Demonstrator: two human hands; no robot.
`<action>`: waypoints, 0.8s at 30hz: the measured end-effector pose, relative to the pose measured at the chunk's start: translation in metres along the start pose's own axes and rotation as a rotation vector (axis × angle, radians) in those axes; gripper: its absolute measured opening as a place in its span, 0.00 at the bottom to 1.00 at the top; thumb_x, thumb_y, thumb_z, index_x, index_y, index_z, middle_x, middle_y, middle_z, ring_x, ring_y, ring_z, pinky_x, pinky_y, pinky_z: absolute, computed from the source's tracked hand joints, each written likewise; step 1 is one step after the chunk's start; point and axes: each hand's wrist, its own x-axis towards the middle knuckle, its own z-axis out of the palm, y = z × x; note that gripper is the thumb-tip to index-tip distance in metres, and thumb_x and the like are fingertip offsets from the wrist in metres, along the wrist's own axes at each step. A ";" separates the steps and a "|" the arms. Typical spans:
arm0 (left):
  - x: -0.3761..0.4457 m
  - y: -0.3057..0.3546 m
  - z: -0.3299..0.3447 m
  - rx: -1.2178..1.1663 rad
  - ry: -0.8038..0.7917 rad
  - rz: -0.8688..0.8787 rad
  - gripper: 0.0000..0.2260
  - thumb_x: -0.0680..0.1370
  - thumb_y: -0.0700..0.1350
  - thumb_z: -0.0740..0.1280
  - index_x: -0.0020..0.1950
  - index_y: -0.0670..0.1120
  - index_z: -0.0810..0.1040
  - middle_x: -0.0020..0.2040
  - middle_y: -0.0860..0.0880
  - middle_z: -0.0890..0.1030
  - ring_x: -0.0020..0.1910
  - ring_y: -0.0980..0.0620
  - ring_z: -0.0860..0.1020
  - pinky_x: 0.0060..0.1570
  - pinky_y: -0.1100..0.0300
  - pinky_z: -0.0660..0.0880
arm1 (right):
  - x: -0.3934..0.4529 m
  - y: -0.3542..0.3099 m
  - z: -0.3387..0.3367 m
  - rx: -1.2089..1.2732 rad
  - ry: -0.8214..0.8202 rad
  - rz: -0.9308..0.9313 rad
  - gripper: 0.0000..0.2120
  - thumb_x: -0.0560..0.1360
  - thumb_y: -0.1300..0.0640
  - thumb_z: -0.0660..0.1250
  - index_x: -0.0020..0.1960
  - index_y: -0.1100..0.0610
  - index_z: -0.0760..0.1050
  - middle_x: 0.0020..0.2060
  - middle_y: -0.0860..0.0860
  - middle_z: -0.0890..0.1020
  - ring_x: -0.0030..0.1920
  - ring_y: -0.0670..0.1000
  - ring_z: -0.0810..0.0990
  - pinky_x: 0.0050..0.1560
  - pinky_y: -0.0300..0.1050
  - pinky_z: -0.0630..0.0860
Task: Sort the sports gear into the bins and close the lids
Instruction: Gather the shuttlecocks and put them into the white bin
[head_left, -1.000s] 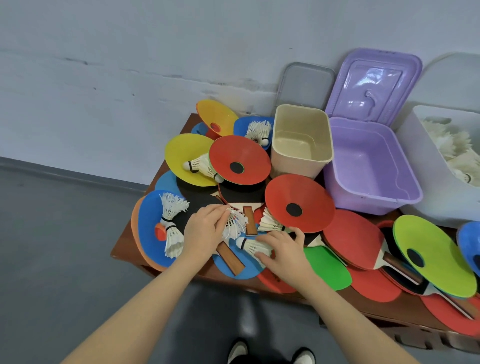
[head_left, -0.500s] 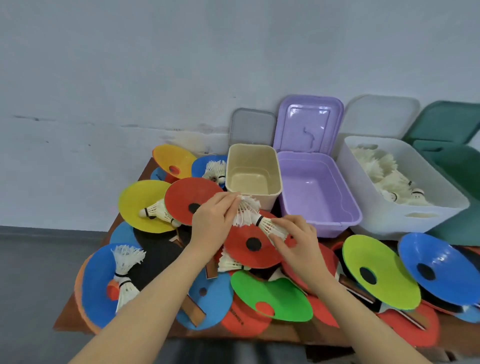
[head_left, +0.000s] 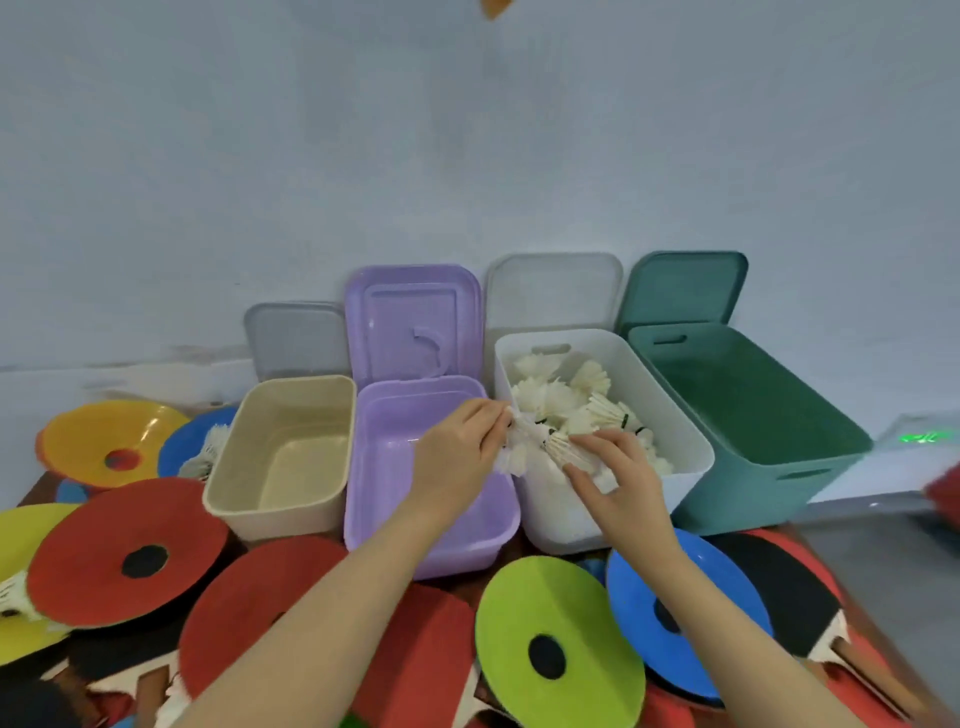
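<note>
**Shuttlecocks arriving at the white bin**

Left hand (head_left: 457, 457) pinches shuttlecocks (head_left: 524, 441) at the white bin (head_left: 691, 441)'s near-left rim; right hand (head_left: 613, 478), fingers curled, grips another just inside. This looks like the drop-off step; next, both grips should release over the pile inside.

No readable text, label, brand or number anywhere — nothing legible.

1. 1 view only: head cam, worn, looking forward and down.
2. Close over the bins (head_left: 431, 467) and both forearms; wall fills the upper half.
3. Wide-angle, edges bowed.
</note>
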 end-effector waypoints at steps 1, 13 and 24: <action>0.008 0.006 0.014 0.027 0.009 0.003 0.16 0.79 0.52 0.57 0.53 0.48 0.82 0.50 0.54 0.81 0.46 0.57 0.78 0.40 0.65 0.72 | 0.007 0.015 -0.009 -0.012 0.002 0.018 0.14 0.70 0.62 0.72 0.55 0.58 0.79 0.49 0.52 0.75 0.51 0.49 0.74 0.54 0.31 0.66; 0.053 0.019 0.127 0.399 -0.499 -0.097 0.18 0.82 0.49 0.54 0.70 0.47 0.69 0.63 0.48 0.76 0.60 0.46 0.75 0.54 0.55 0.69 | 0.076 0.128 -0.043 -0.317 -0.173 0.120 0.16 0.75 0.57 0.67 0.62 0.59 0.74 0.59 0.54 0.74 0.59 0.55 0.71 0.56 0.43 0.69; 0.041 0.006 0.120 0.566 -0.736 -0.199 0.27 0.81 0.58 0.45 0.77 0.47 0.48 0.76 0.50 0.56 0.75 0.51 0.50 0.72 0.50 0.45 | 0.074 0.137 -0.032 -0.571 -0.804 0.103 0.27 0.81 0.42 0.40 0.77 0.51 0.49 0.76 0.48 0.48 0.76 0.48 0.45 0.73 0.49 0.40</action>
